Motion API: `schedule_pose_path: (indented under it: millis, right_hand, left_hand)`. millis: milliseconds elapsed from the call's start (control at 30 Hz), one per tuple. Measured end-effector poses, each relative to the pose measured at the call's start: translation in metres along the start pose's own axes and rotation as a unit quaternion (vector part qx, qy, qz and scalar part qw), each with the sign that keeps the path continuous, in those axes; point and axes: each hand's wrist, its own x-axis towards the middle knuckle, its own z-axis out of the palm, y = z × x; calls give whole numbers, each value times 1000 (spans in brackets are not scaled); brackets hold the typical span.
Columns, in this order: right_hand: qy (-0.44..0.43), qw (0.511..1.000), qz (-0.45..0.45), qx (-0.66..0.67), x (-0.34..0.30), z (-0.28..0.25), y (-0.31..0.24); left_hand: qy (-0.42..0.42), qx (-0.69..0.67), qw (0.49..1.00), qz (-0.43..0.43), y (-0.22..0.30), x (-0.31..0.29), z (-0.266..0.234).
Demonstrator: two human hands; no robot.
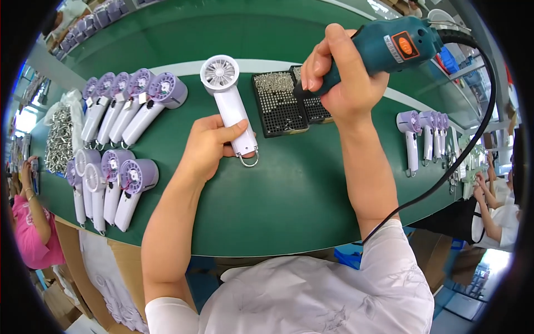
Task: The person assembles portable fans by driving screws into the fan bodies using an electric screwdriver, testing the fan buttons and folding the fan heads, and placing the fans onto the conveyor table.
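Observation:
My left hand (210, 142) is closed around the lower handle of a white handheld fan (228, 100). The fan's round head points away from me, and a metal loop hangs from its near end. In my right hand (353, 78) is a teal electric screwdriver (389, 47), its black cord curving down on the right. The tool's dark nose points down and left over a black screw tray (278, 103). Small silver screws fill the tray's far part, while many near holes show bare. The screwdriver's bit is hidden, so I cannot tell whether it touches a screw.
Several purple-headed fans (133, 103) lie in two groups on the left of the green table (272, 195). Beside them is a plastic bag of metal loops (60, 136). More fans (410, 139) lie on the right. People (36, 228) sit at both sides.

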Motion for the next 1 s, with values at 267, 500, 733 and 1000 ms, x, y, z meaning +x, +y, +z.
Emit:
schedule_pose_path:
  millis: [267,500,733,1000]
  right_hand:
    - [-1,996,82,-36,-7,-2,23]
    - [42,991,112,-52,-17,16,25]
    - [31,994,88,-59,-17,16,27]
    - [-45,998,31,-42,-14,-1,46]
  left_hand:
    - [-3,10,1000,-15,-4,0,2]
    - [-10,36,999,-10,-2,-2,2]
    - [-8,40,999,-10,-2,-2,4]
    - [-5,27,1000,-4,-1,-4,7]
